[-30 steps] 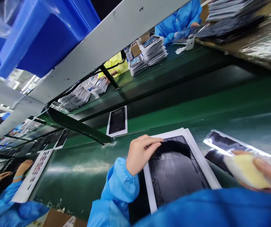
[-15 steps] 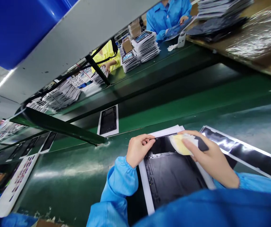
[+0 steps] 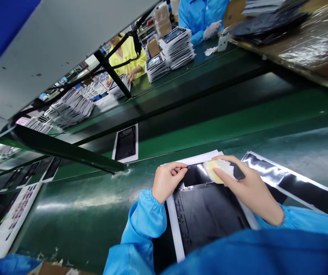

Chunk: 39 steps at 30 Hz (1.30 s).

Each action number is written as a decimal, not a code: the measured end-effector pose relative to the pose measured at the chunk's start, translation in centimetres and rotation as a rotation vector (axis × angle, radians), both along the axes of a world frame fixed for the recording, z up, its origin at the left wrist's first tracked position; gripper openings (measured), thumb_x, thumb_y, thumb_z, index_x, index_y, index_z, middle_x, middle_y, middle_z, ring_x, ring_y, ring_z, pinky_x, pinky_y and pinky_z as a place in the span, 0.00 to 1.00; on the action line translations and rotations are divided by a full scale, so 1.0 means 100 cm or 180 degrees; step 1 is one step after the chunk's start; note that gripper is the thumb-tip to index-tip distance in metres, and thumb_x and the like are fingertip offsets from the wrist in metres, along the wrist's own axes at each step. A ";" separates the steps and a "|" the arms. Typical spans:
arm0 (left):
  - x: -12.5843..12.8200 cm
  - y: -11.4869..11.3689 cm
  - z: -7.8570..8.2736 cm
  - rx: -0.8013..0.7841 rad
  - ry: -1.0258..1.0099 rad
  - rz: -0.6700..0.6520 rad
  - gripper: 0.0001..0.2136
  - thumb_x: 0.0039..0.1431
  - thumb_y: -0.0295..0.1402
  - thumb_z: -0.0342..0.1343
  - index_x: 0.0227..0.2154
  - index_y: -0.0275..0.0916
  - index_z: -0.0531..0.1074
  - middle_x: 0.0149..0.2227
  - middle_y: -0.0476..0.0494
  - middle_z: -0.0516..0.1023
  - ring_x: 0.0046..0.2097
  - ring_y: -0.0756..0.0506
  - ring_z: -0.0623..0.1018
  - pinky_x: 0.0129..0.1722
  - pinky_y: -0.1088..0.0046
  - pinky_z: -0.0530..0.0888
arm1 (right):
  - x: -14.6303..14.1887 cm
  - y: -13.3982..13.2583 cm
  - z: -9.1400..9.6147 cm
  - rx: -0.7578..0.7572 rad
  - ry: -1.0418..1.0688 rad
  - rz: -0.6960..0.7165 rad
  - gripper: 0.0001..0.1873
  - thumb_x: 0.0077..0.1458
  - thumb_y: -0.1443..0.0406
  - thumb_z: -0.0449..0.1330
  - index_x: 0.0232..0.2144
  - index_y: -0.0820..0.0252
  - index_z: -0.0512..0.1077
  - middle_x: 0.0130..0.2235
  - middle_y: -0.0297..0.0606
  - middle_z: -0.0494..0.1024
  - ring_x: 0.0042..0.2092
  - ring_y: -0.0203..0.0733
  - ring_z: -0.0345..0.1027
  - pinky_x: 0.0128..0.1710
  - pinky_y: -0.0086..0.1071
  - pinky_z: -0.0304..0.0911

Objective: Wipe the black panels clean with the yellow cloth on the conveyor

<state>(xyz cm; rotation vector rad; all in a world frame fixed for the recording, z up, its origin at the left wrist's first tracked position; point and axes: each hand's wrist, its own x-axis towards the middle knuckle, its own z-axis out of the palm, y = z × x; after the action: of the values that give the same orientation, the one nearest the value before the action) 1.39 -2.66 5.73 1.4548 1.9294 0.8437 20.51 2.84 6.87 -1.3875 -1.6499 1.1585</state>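
A: What is this big green top?
B: A long bench [image 3: 89, 221] in a busy workroom. Nearest us, a black panel [image 3: 209, 214] lies on a white sheet [image 3: 173, 229], right in front of the person.
A: What about the hands?
B: The left hand [image 3: 168, 181] has its thumb and finger pinched together at the panel's top left corner. I can't tell if something thin is between them. The right hand [image 3: 251, 189] grips a yellow and white pad [image 3: 211, 170] over the panel's top part.
A: Why like that?
B: I think the left hand keeps the corner steady, and the pad goes between the fingers and the panel so they don't mark it.
A: How does the panel look?
B: The top is smooth and very shiny. Lower down it's duller, with tiny marks along the left side.
A: And farther off?
B: Shiny strips [image 3: 267, 168] lie just to the right. Past the bench's edge is a second panel [image 3: 126, 143]. Far back, tall stacks [image 3: 178, 47] stand between a person in yellow [image 3: 126, 57] and a person in blue [image 3: 198, 17].
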 end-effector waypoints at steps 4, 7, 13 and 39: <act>0.000 0.001 0.001 0.0000 -0.0023 -0.0017 0.08 0.53 0.30 0.58 0.33 0.38 0.81 0.24 0.51 0.77 0.24 0.54 0.69 0.26 0.80 0.67 | -0.002 -0.003 -0.002 0.0210 -0.0254 0.0069 0.14 0.38 0.58 0.53 0.32 0.49 0.67 0.30 0.28 0.75 0.14 0.27 0.57 0.11 0.25 0.54; 0.000 0.001 0.001 -0.0004 -0.0039 -0.0028 0.08 0.53 0.30 0.58 0.33 0.38 0.81 0.24 0.51 0.77 0.24 0.54 0.69 0.26 0.80 0.67 | -0.002 -0.004 -0.005 0.0265 -0.0378 0.0106 0.14 0.38 0.57 0.52 0.32 0.49 0.67 0.28 0.27 0.75 0.11 0.25 0.51 0.10 0.26 0.52; 0.000 0.002 0.001 -0.0016 0.0005 -0.0056 0.08 0.53 0.30 0.58 0.33 0.39 0.81 0.25 0.51 0.77 0.24 0.54 0.69 0.27 0.79 0.68 | -0.002 -0.004 -0.009 0.0427 -0.0466 0.0143 0.14 0.39 0.56 0.52 0.32 0.49 0.67 0.26 0.27 0.75 0.09 0.25 0.49 0.11 0.26 0.53; -0.001 0.003 -0.001 0.0005 0.0033 -0.0135 0.07 0.54 0.30 0.59 0.33 0.40 0.81 0.25 0.51 0.78 0.25 0.54 0.70 0.27 0.79 0.67 | -0.003 -0.004 -0.010 0.0593 -0.0594 0.0198 0.14 0.39 0.57 0.51 0.33 0.47 0.66 0.19 0.23 0.73 0.07 0.26 0.47 0.12 0.28 0.52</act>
<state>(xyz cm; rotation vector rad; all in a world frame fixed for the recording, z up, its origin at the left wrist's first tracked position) 1.31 -2.38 5.64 1.4984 1.8993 0.8202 20.23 2.44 5.85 -1.3669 -1.8920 0.9047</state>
